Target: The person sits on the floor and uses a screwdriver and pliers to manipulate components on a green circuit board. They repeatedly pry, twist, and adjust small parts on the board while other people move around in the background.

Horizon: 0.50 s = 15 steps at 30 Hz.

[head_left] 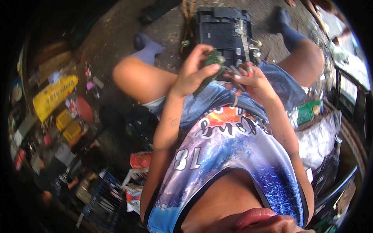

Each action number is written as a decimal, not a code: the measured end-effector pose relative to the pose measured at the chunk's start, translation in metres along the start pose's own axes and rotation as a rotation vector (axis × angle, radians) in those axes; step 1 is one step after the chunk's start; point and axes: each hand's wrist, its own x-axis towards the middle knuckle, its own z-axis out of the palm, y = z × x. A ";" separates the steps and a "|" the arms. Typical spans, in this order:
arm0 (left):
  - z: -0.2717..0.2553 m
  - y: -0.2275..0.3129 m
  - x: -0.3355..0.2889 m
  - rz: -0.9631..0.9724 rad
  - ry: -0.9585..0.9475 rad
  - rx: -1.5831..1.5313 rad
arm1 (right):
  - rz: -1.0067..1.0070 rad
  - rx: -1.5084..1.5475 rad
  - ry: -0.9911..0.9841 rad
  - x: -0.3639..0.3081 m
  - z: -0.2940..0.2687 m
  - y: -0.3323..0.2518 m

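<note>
My left hand [193, 73] is closed around a green circuit board [212, 59], held up in front of my lap with the thumb across its face. Close to the board's right edge, my right hand [257, 83] grips a hand tool with red handles [250, 72] that looks like pliers. Its metal end points toward the board, but blur hides whether they touch. On the ground between my legs lies a black plastic casing [217, 33], just beyond both hands, with a pale strip running along its right side.
To the left, scattered clutter includes a yellow bag [54, 97], yellow plastic pieces [69, 126] and a blue rack [101, 200]. A whitish sack [320, 139] and a green packet [307, 112] lie on the right. Part of another person's arm [342, 37] shows at the upper right.
</note>
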 end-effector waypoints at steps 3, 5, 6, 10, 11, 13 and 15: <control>-0.011 -0.013 -0.004 -0.046 0.105 -0.061 | -0.169 -0.679 0.242 0.011 -0.032 -0.022; -0.021 -0.023 0.003 -0.094 0.207 -0.124 | -0.317 -0.514 0.504 0.035 -0.065 -0.039; -0.029 -0.028 0.007 -0.099 0.207 -0.118 | -0.291 -0.665 0.660 0.051 -0.089 -0.049; -0.034 -0.037 0.021 -0.187 0.218 -0.311 | -0.096 -1.185 0.929 0.107 -0.207 -0.049; -0.034 -0.039 0.027 -0.209 0.233 -0.243 | -0.089 -1.205 0.937 0.114 -0.230 -0.036; -0.030 -0.046 0.039 -0.215 0.308 -0.113 | -0.094 -1.192 0.960 0.133 -0.258 -0.009; -0.018 -0.050 0.043 -0.232 0.374 -0.090 | -0.086 -1.121 0.943 0.143 -0.263 -0.001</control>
